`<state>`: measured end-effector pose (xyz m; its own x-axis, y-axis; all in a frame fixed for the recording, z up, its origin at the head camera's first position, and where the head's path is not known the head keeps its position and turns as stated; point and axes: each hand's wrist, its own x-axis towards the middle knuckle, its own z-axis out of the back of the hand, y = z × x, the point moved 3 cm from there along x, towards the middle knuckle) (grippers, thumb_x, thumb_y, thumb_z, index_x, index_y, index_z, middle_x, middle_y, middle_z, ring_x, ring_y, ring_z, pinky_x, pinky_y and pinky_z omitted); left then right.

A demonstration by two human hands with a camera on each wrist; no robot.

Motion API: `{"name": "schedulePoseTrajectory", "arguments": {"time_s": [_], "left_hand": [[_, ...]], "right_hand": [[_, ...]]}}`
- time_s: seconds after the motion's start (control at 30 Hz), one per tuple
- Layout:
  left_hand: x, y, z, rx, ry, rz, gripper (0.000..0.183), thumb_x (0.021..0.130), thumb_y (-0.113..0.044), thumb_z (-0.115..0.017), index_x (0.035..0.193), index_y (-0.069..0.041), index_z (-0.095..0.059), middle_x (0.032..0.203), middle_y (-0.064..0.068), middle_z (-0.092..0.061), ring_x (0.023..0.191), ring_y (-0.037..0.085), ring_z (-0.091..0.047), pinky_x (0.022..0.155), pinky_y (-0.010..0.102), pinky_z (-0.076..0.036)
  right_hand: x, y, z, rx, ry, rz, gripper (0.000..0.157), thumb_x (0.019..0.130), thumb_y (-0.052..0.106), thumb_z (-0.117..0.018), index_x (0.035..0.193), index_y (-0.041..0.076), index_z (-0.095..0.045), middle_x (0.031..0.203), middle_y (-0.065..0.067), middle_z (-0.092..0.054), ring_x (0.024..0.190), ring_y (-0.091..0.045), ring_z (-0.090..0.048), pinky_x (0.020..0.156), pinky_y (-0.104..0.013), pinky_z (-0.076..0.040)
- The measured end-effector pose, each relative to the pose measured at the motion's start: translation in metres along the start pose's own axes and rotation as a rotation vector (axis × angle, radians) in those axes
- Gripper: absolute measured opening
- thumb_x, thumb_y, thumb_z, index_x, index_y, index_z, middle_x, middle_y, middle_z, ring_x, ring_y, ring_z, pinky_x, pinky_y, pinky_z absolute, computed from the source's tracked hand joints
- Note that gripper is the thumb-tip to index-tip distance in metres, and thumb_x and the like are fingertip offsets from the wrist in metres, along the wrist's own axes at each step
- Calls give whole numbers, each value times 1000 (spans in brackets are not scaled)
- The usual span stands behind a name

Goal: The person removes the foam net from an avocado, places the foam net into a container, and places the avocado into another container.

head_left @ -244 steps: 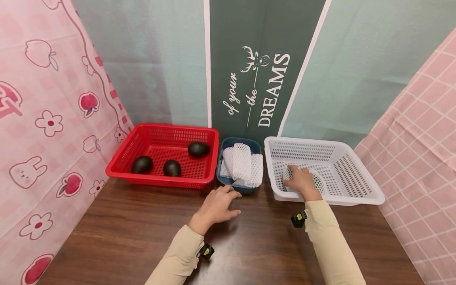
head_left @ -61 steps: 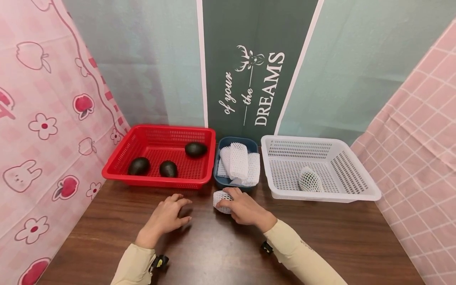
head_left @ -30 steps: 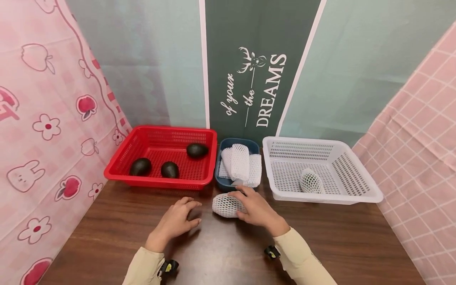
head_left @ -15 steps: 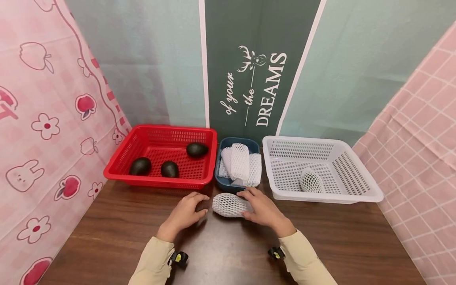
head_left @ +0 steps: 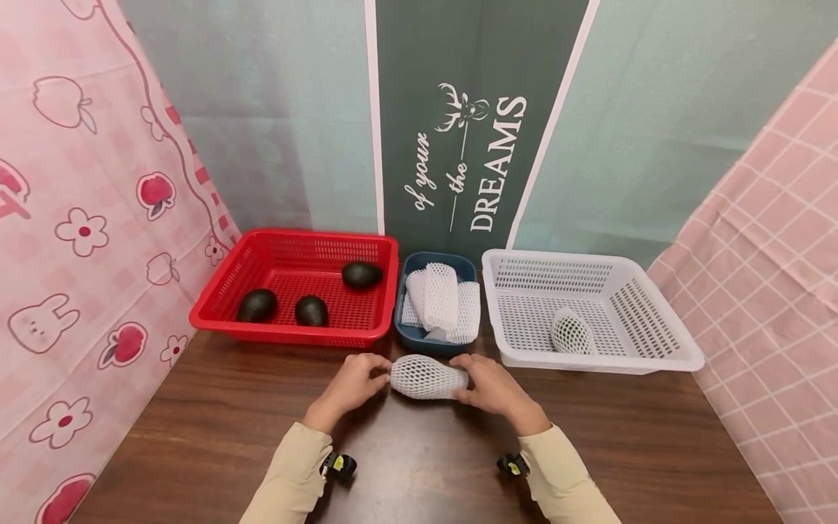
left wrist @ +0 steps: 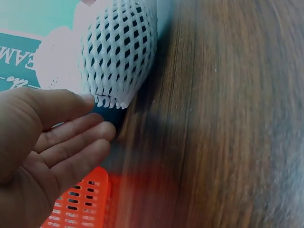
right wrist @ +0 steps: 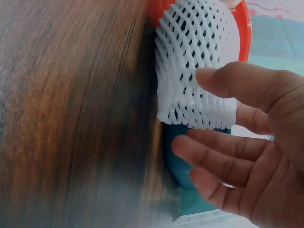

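By the right hand (head_left: 494, 387), one end of the foam net (head_left: 425, 377) is held lightly between thumb and index finger, while the other fingers are kept spread and slightly bent. The opposite end is touched by the thumb of the left hand (head_left: 350, 382); whether this grip is closed cannot be told. The net, white and diamond-meshed, is stretched round a dark oval core. It is laid on the wood-grained surface (head_left: 419, 458), just before the smooth blue basket (head_left: 425, 347) near the middle of the far edge.

passage: near tabletop (head_left: 425, 466) | blocked ahead: foam net (head_left: 428, 378), then 3 containers (head_left: 425, 348)
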<state>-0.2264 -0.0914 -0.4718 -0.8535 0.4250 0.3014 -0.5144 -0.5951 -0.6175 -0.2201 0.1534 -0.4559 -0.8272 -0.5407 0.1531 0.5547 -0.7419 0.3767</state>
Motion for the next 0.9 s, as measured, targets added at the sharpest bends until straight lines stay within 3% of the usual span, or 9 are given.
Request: {"name": "schedulePoseTrajectory", "arguments": {"time_s": [0.13,0.3,0.47,0.7,0.9], "left_hand": [[1,2,-3,-72,-3,52,12,76,-3,-72,86,-6,-72,81,0,-68,68,8,-61,64,25,-47],[2,1,-6,-178,-29,122,11,75,-3,-74,85,-6,-72,80,1,-69,65,6,-62,57,21,-48],[4,-2,-8,-255,-31,126,16,72,1,-76,87,-1,-72,81,7,-69,66,13,-65,58,23,-50],[8,-5,-13,-380,56,105,39,67,3,-79,104,6,-66,93,15,-67,79,23,-67,69,33,-53],[13,-7,-19,-325,103,105,50,62,2,-80,109,5,-64,95,14,-67,80,23,-66,70,34,-52]], "right_hand": [[1,-3,0,57,-25,15,32,74,9,-74,103,3,-63,87,-1,-62,69,-11,-53,61,-28,-44],[2,-2,0,88,-68,25,23,74,7,-74,96,7,-66,82,1,-64,66,-9,-53,58,-26,-44],[3,-4,-4,77,-85,17,18,75,7,-73,90,9,-66,79,4,-63,66,-7,-54,58,-25,-45],[5,-6,-7,76,-121,10,14,74,6,-72,85,12,-66,71,9,-59,60,-5,-47,54,-23,-41],[6,-4,-7,76,-130,17,13,73,6,-72,83,11,-66,69,9,-58,57,-4,-46,53,-22,-40]]}}
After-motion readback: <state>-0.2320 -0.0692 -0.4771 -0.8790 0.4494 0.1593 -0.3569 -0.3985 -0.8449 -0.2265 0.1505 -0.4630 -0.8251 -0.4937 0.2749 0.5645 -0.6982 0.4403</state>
